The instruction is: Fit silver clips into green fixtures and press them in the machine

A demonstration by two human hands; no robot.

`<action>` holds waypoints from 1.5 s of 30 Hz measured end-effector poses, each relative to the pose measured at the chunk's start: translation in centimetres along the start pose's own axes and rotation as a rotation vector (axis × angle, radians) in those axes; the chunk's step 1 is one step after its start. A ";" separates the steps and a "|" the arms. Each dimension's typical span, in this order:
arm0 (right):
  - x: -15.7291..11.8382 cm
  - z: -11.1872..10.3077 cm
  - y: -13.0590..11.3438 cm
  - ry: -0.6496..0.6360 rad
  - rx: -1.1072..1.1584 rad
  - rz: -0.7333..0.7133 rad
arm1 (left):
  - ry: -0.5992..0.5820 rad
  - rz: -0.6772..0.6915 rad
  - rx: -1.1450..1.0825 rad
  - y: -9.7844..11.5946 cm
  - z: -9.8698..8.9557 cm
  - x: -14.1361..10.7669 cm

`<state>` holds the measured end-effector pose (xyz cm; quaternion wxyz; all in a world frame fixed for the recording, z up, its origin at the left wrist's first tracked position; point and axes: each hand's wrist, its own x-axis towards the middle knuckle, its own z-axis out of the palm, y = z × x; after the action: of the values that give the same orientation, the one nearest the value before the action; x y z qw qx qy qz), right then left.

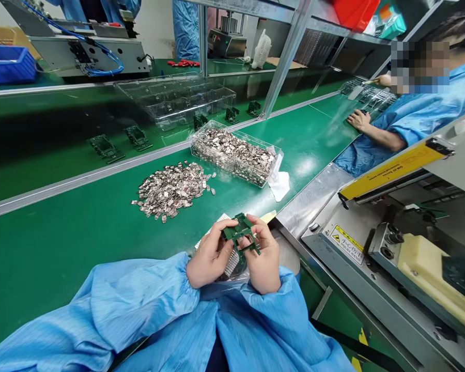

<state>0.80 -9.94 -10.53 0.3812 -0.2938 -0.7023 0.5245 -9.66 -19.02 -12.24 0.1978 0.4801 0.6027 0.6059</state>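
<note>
Both my hands hold a green plastic frame (241,232) with openings in it, just off the table's front edge. My left hand (211,253) grips its left side between thumb and fingers. On the right side, my right hand (265,258) pinches it, fingertips reaching partly behind. Under the frame lies a white gridded sheet or tray (231,266), mostly covered by my hands. A heap of small silvery metal pieces (172,188) is spread on the green table beyond my left hand. Farther back, a clear plastic box (236,155) holds many more of these pieces.
Similar green frames (104,148) stand behind the metal rail, near clear trays (189,103). A white scrap (280,186) lies beside the box. To my right is a machine with a yellow-labelled bar (395,168). A co-worker's hand (358,120) rests farther along the table.
</note>
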 end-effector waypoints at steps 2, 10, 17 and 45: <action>0.1 -0.2 0.0 -0.024 0.159 0.051 | -0.013 0.000 -0.032 0.2 -0.2 0.2; -0.1 -5.9 -2.1 -0.323 -0.059 -0.235 | -0.215 -0.076 -0.032 3.2 -0.7 1.1; -4.4 -16.8 -3.3 -0.041 -0.096 -0.288 | -0.890 0.107 -0.093 7.5 4.8 6.7; -2.4 -36.6 -2.9 0.538 -0.916 0.072 | -0.859 -0.227 -0.055 3.7 10.5 13.7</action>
<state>32.90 6.03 -2.51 0.3620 -0.5783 -0.7264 0.0829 -6.05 -2.85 -6.12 0.5082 0.6135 0.4985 0.3418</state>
